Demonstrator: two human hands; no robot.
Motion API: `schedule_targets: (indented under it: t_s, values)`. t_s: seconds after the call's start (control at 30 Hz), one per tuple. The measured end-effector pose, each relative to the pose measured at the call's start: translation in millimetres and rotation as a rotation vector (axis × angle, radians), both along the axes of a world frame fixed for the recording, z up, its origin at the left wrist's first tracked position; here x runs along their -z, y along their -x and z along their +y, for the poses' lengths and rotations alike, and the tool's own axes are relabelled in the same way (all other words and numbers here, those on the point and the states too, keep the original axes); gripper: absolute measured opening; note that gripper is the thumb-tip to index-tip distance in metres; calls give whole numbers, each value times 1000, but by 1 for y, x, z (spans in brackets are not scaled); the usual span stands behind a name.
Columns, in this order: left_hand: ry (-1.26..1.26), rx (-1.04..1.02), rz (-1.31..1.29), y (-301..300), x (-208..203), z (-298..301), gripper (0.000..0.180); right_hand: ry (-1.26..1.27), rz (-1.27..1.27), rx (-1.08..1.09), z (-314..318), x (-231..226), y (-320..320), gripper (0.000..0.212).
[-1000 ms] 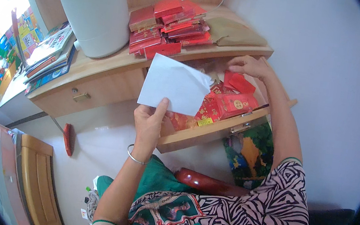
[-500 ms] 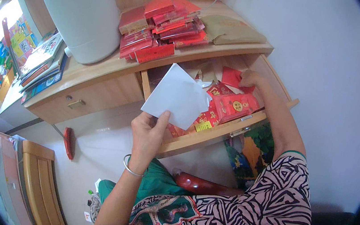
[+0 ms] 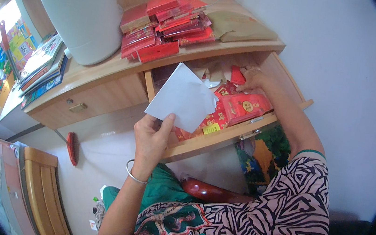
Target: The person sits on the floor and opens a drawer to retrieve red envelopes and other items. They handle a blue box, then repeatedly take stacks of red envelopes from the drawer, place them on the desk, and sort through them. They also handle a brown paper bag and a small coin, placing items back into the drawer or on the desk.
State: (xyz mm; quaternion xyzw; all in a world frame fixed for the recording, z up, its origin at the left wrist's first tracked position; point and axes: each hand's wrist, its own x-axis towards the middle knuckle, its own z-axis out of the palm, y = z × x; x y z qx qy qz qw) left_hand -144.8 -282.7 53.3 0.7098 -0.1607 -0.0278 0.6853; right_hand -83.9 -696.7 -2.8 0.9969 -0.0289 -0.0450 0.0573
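My left hand (image 3: 152, 134) is closed on a folded stack of white paper (image 3: 181, 99), thumb on top, held over the front left of the open drawer (image 3: 223, 136). Inside the drawer, at the back right, my right hand (image 3: 253, 80) pinches a red envelope (image 3: 237, 75); its fingertips are partly hidden. Just in front of that hand lies a clear-wrapped red packet (image 3: 245, 108) with a gold round emblem. Red paper with gold print (image 3: 218, 119) and a yellow label (image 3: 211, 129) are beside it. Crumpled beige and white pieces (image 3: 211, 80) sit farther back.
Above the drawer, a pile of red packets (image 3: 166, 28) and an olive-beige bag (image 3: 239, 27) rest on the desktop (image 3: 133, 69). A large white rounded container (image 3: 81, 15) stands to their left, beside stacked books (image 3: 46, 65). A closed drawer (image 3: 86, 105) is at the left.
My right hand has shifted slightly left and its fingers cover more of the red envelope. My left hand still holds the white paper in nearly the same place.
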Motion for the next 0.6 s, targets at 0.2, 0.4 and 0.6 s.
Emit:
schedule_targets:
  t_s: [0.2, 0.4, 0.6]
  values:
    - [-10, 17, 10, 0, 0, 1, 13, -8, 125, 62, 9, -18, -6, 68]
    - [30, 16, -4, -1, 4, 0, 15, 57, 2, 85, 16, -35, -4, 39]
    - [31, -5, -26, -4, 6, 0, 18, -709, -299, 148, 30, -72, 37, 26]
